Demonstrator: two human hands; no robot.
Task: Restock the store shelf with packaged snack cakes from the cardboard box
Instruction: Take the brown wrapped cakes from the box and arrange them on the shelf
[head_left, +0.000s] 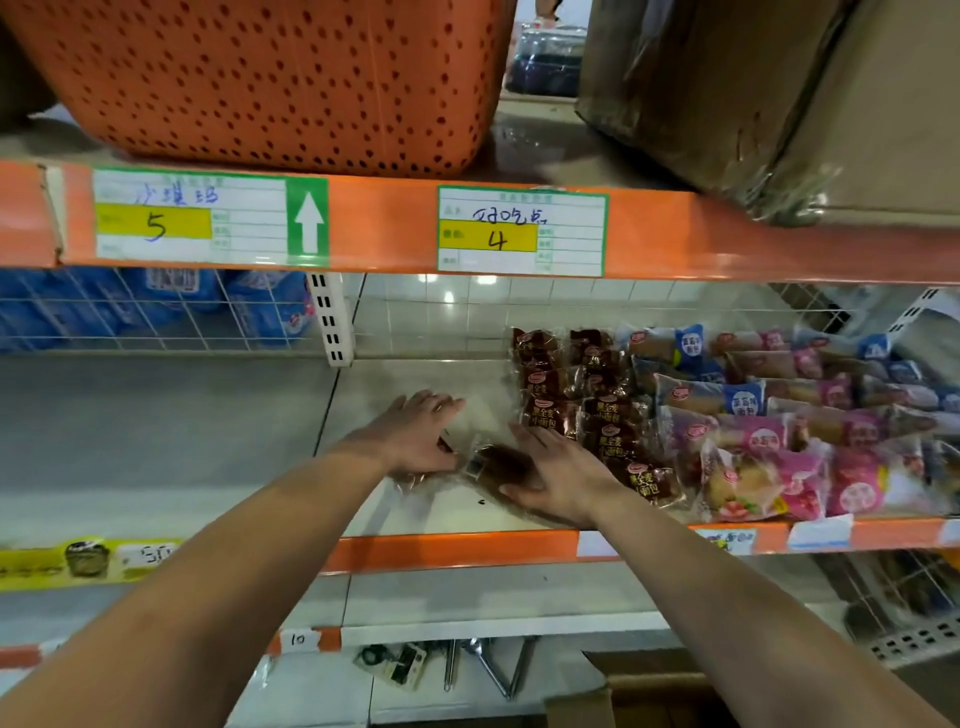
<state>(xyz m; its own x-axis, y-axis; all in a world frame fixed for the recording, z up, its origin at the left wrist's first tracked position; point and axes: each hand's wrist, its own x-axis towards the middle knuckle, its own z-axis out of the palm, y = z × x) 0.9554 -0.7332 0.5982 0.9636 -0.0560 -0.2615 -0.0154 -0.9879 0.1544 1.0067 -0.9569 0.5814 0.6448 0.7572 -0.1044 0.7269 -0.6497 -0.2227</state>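
Rows of brown packs (587, 400) are stacked at two o'clock; one snack cake (497, 461) is pressed by flat, spread left hand (421, 436) and right hand (563, 480); shelf (415, 371) at ten o'clock is unfilled.

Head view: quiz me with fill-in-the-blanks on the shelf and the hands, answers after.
The clear-wrapped brown snack cake lies ___ the left hand and right hand.
The perforated plastic basket overhead is ___.
The white price label with the green arrow reads ___.
Answers: between; orange; 5.
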